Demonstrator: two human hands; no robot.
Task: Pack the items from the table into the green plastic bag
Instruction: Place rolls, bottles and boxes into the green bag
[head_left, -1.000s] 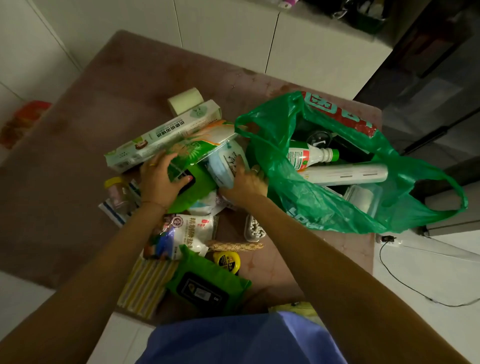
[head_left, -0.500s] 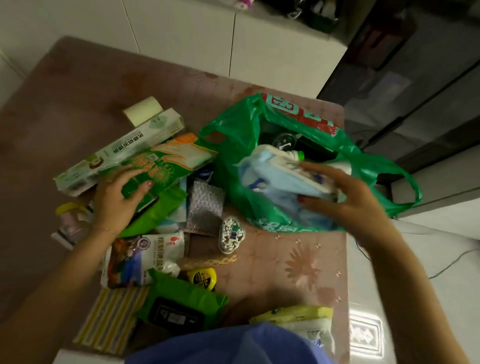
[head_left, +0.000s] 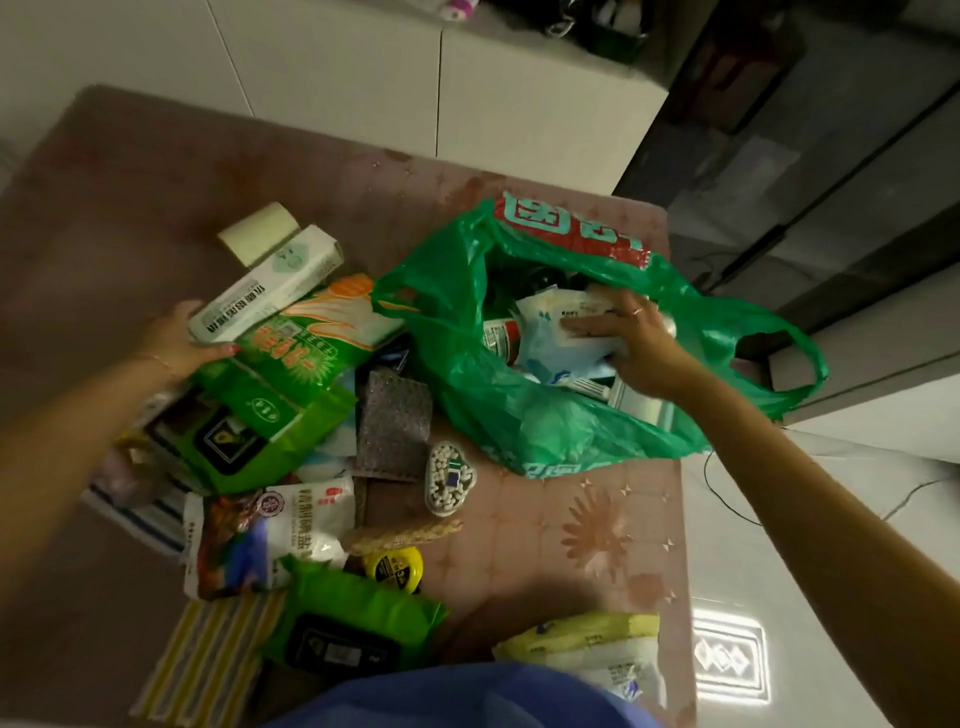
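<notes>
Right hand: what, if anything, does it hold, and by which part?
The right hand rests on a pale blue packet inside the green plastic bag, fingers laid over its top face.

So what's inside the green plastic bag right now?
Inside the green plastic bag: a pale blue-and-white soft packet under the right hand, a white bottle with red label, and a small white box. Anything deeper is covered.
</notes>
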